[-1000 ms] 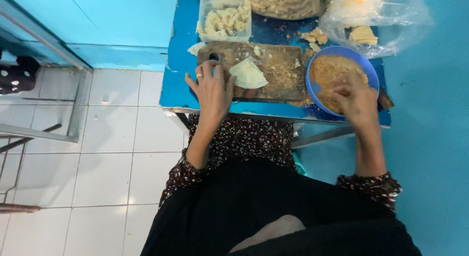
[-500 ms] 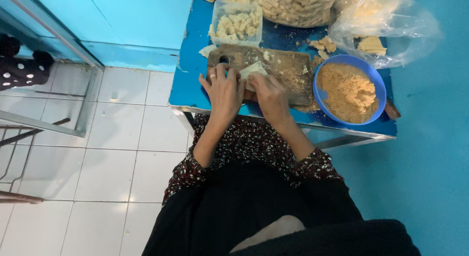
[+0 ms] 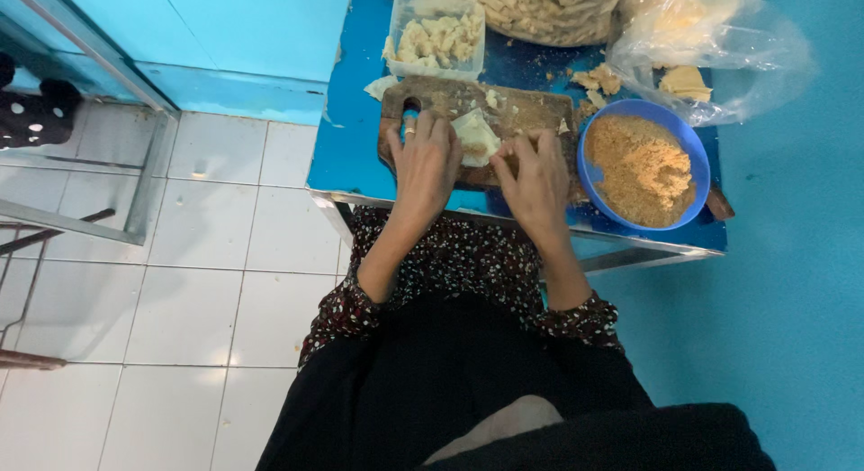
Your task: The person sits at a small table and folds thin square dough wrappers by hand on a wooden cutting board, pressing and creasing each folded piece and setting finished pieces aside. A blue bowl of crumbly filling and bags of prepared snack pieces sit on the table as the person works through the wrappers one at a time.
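Since half a second before, little had shifted: both hands were kept at the pale wrapper on the board, while a second before the right hand had been seen over the blue bowl.

Left hand (image 3: 423, 161) was laid flat, fingers spread wide, on the wooden cutting board (image 3: 531, 116), its fingertips touching the left edge of the pale dough wrapper (image 3: 474, 136). A ring was noted on one finger. Right hand (image 3: 537, 179) was set just right of the wrapper, fingers bent, tips pressed at its right edge; a closed grip could not be told. The wrapper lay folded at centre of the board, between the two hands, upper middle of the frame.

Blue bowl (image 3: 688, 161) of brown crumbly filling was seen just right of the right hand, touching the board's right end. Clear plastic tub (image 3: 396, 17) of pale pieces stood above the board, at upper centre. Clear plastic bag (image 3: 756, 57) was lying at upper right. All was borne on a blue table (image 3: 346, 147). White floor tiles (image 3: 225, 219) filled the left of the frame.
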`<state>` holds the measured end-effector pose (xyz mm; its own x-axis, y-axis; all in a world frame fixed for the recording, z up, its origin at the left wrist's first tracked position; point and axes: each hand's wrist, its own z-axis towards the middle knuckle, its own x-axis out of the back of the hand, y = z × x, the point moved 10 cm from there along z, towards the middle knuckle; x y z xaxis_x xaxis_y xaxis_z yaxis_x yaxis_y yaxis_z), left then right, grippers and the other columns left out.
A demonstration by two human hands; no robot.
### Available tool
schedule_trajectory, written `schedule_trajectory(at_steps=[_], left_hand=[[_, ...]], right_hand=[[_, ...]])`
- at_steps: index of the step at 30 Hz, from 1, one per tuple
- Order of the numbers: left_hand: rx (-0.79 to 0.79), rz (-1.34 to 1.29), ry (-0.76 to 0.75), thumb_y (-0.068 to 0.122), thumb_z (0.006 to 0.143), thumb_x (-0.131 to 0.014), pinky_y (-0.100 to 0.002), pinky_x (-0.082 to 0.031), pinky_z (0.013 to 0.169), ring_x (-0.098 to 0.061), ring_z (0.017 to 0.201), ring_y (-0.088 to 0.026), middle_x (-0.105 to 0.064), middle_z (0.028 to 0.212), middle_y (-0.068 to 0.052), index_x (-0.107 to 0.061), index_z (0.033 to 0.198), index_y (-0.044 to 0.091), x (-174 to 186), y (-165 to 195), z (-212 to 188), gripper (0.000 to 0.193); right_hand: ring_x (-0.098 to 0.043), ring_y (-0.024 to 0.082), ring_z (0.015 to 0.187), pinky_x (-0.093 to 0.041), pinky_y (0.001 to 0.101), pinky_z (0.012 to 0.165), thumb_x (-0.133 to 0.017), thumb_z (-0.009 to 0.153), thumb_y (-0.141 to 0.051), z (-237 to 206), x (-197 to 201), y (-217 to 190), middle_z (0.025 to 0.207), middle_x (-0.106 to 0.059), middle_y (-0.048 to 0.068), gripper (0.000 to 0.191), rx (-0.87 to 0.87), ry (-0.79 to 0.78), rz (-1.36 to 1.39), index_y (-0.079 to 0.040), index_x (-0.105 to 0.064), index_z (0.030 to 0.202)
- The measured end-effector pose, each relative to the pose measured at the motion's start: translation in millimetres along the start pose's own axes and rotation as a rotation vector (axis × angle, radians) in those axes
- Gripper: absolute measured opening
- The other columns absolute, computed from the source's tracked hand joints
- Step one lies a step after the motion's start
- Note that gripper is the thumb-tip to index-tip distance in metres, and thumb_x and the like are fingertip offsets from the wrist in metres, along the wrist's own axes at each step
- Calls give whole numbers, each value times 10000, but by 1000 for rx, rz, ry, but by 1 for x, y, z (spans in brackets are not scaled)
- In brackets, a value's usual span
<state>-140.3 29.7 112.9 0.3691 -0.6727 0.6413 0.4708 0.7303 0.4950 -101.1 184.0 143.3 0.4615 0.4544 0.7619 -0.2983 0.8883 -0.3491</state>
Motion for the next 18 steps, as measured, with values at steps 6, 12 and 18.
schedule_trajectory(at_steps=[6,12,18], left_hand=[[-1,-326,2,66,957,-655,-500,-473,849,-631,990,-410,-654,1015,-165,-614,1058,22,4,-5,10,117],[56,-409,-1,-16,913,-596,-514,-495,818,-621,1003,-444,-617,1076,-210,-604,1136,-3,13,-12,7,224],[-7,-246,27,-65,866,-577,-541,-467,829,-586,996,-488,-591,1101,-239,-557,1193,-23,13,6,8,330]], right_hand=[[-709,204,839,-547,355,755,-774,937,-111,-2,-18,23,916,-695,82,145,-160,-4,323,-54,-657,1000],[-746,113,840,-584,265,723,-725,952,-71,-5,-27,35,953,-767,56,182,-262,-22,487,-54,-665,1124],[-730,125,786,-567,274,676,-760,953,-94,-6,-21,35,896,-757,73,164,-254,-6,476,-47,-691,1093]])
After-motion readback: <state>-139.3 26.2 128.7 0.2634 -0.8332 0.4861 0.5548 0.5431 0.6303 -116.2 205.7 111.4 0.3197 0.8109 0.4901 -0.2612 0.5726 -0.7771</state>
